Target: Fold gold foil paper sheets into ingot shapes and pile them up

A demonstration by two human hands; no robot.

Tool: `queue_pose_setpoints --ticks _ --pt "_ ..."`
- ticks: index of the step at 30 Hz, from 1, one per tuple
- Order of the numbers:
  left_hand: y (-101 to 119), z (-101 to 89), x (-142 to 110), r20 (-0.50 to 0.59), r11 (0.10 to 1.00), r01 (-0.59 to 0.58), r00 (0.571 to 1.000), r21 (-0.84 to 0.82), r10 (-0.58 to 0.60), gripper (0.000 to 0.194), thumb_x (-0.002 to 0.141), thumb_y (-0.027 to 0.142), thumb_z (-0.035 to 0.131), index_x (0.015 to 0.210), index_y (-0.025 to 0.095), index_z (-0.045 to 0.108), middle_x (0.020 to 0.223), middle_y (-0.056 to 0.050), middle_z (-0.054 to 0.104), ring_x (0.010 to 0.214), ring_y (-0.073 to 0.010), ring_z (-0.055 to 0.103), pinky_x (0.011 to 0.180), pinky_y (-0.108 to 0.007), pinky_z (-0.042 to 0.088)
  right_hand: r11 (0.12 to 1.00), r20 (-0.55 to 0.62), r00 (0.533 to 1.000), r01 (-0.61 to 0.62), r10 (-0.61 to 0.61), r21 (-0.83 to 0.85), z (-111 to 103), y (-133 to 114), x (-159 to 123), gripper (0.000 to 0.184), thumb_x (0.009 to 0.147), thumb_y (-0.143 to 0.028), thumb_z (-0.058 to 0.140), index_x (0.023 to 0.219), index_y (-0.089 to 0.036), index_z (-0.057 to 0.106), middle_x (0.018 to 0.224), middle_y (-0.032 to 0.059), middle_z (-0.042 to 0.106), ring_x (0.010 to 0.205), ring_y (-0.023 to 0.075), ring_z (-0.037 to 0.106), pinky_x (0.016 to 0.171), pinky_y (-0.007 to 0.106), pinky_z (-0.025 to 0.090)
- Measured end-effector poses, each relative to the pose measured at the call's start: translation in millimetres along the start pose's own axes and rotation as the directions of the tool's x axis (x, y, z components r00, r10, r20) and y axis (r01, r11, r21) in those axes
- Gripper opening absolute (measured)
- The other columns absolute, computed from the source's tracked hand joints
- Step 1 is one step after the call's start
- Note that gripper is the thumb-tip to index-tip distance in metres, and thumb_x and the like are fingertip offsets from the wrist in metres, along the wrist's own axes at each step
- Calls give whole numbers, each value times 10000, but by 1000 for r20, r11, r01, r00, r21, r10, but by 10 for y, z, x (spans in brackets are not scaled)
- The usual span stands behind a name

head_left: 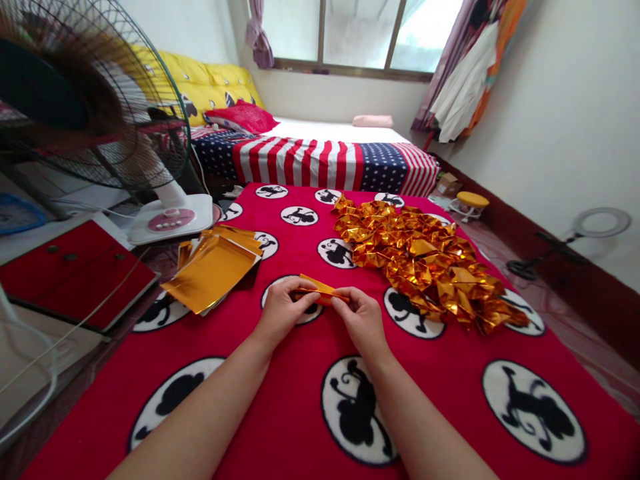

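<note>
A narrow folded piece of gold foil paper (320, 287) is stretched between my two hands, just above the red patterned cloth. My left hand (286, 303) pinches its left end with thumb and fingers. At the other end, my right hand (361, 312) grips the foil paper the same way. To the left lies a loose stack of flat gold foil sheets (213, 270), some with pale undersides. On the right, a large heap of folded gold foil pieces (420, 250) spreads across the cloth.
The red cloth (280, 413) with monkey-print circles covers the table. A running fan (170, 213) stands at the left, beside a red-fronted cabinet (75, 267). Behind is a bed (310, 163) with a flag-patterned cover. A yellow stool (473, 200) and a ring light (603, 221) stand to the right.
</note>
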State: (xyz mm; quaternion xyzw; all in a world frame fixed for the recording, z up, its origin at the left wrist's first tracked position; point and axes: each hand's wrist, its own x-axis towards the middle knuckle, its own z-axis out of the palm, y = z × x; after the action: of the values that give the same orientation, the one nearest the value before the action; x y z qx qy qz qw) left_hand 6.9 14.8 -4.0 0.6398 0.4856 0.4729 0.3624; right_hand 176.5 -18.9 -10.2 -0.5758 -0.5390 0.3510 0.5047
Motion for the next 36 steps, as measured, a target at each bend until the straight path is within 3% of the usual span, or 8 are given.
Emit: queue_pose_setpoints --ticks 10,36 --pt "24 2 -1 27 999 35 999 -20 -34 161 726 296 736 809 159 716 784 -40 737 680 -163 678 616 -238 540 999 -4 1000 2 -2 -35 5 16 -5 197 796 -349 653 875 -188 734 768 46 726 648 179 623 612 267 476" --pt "-5 3 18 30 999 -9 1000 53 8 120 747 274 714 812 174 713 796 -42 737 713 -169 683 639 -240 532 1000 3 1000 16 -16 -22 3 6 -7 179 810 -340 646 874 -193 725 803 51 735 672 188 639 629 274 484"
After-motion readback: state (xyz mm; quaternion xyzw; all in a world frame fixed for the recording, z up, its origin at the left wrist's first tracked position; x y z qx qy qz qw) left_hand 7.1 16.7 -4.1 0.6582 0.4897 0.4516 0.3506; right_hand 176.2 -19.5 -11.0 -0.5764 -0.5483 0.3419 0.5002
